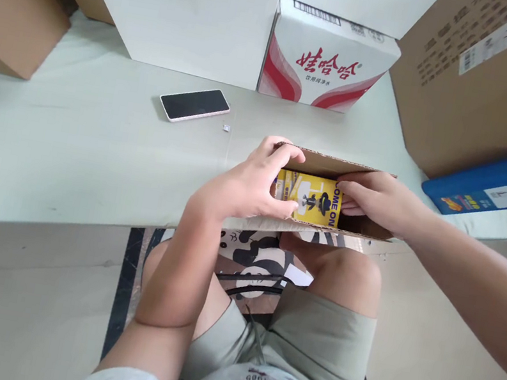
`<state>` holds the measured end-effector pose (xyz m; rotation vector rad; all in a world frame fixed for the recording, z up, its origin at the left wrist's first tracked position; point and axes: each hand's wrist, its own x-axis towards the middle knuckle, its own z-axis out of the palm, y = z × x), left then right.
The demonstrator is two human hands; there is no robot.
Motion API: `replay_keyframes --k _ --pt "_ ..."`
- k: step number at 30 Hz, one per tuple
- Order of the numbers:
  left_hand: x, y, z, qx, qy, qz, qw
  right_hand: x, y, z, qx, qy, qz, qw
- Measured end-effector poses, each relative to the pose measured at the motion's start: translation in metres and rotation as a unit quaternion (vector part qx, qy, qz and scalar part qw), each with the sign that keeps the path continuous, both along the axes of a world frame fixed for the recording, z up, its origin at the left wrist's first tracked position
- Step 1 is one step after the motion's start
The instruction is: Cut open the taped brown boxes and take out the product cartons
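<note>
An open cardboard box (335, 165) lies at the table's front edge, with a yellow box (313, 199) inside that is printed with a cartoon figure and "COME ON". My left hand (257, 181) wraps round the cardboard box's left end, fingers at the far wall and thumb by the near rim, close to the yellow box. Reaching into the cardboard box from the right, my right hand (373, 197) has its fingers on the yellow box's right end. Its fingertips are partly hidden.
A phone (194, 105) and a tiny white piece (226, 128) lie left of the hands. Behind stand a white-and-red carton (325, 66) and a large white box (191, 11). A blue bottle-shaped pack (488, 184) leans against a big brown carton (487, 99) at right.
</note>
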<state>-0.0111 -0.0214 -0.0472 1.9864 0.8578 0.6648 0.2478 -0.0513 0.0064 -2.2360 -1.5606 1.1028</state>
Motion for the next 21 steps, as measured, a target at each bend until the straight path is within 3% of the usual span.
replay_keyframes --k 5,8,11,14,17,21 --pt "0.003 0.006 0.000 -0.015 -0.007 -0.002 1.000 -0.004 -0.010 0.025 0.115 0.033 0.059 0.991" --pt "0.006 0.008 0.002 -0.031 -0.003 0.000 1.000 -0.014 -0.013 0.026 0.151 0.061 0.157 0.974" --pt "0.008 0.006 0.004 -0.029 -0.013 -0.013 0.999 -0.027 -0.010 0.021 0.159 0.076 0.306 0.936" --pt "0.010 0.004 0.003 -0.026 -0.032 -0.022 0.999 -0.033 -0.001 0.017 0.191 0.005 0.415 0.890" --pt "0.010 0.005 0.001 -0.026 -0.044 -0.017 0.999 -0.025 0.011 0.014 0.224 -0.044 0.487 0.843" --pt "0.009 0.010 -0.001 -0.052 -0.045 -0.013 0.998 -0.007 0.025 0.014 0.202 -0.100 0.542 0.810"
